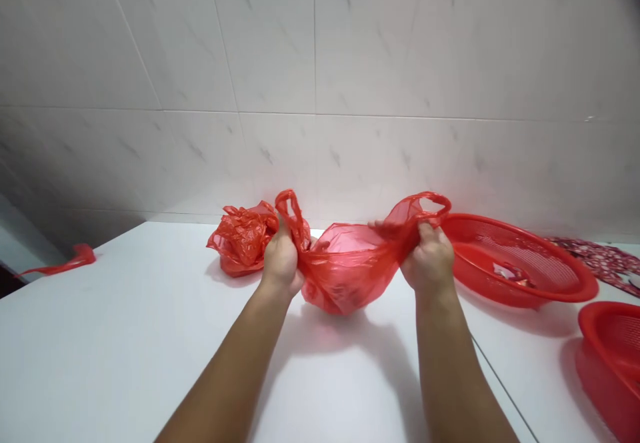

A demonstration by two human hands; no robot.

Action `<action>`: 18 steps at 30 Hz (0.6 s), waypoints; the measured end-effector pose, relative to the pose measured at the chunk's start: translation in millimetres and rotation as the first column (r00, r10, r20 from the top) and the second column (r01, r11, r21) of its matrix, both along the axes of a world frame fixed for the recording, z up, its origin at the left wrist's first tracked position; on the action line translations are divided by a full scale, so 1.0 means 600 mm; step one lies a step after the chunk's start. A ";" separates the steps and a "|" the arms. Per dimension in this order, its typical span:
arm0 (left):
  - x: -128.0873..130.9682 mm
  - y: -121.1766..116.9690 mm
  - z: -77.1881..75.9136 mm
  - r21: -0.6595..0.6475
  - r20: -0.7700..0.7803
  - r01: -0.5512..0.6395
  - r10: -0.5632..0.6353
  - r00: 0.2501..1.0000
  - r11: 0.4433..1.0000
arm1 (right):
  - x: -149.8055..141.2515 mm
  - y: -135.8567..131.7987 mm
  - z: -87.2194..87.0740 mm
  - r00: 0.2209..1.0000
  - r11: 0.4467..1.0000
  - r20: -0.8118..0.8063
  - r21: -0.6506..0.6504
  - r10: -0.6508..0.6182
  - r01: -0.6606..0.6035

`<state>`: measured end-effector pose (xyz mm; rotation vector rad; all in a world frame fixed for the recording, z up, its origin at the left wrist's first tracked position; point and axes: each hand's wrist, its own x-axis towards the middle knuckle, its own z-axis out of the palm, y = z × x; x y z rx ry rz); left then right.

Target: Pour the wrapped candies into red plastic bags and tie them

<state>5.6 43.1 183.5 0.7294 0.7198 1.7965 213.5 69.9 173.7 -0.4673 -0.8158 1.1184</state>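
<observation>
A thin red plastic bag hangs stretched between my two hands over the white table. My left hand is closed around the bag near its left handle loop, which sticks up above the fingers. On the other side, my right hand grips the bag below the right handle loop. The bag's mouth gapes between them, and its bottom sags with something darker inside that I cannot make out. Just left of my left hand lies a crumpled red plastic bag.
A shallow red plastic basket with small items in it stands on the right. Nearer is a second red basket, partly cut off. A patterned red sheet lies behind. A red plastic strip rests at the table's left edge. A tiled wall closes the back.
</observation>
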 end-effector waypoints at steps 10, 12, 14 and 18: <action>0.045 -0.056 0.031 -0.142 -0.809 0.519 -0.401 0.430 0.843 | -0.050 -0.019 0.001 0.993 0.984 0.076 -0.144 -0.093 0.104; 0.051 -0.051 0.024 -0.206 -0.831 0.486 -0.414 0.372 0.849 | -0.071 -0.031 0.001 0.994 0.983 0.090 -0.168 -0.063 0.078; 0.050 -0.042 0.015 -0.226 -0.852 0.452 -0.400 0.337 0.863 | -0.085 -0.047 0.008 0.991 0.990 0.132 -0.140 0.033 -0.015; 0.026 -0.026 0.012 -0.108 -0.868 0.383 -0.274 0.414 0.918 | -0.065 -0.071 0.028 0.932 0.967 0.312 0.108 0.187 -0.230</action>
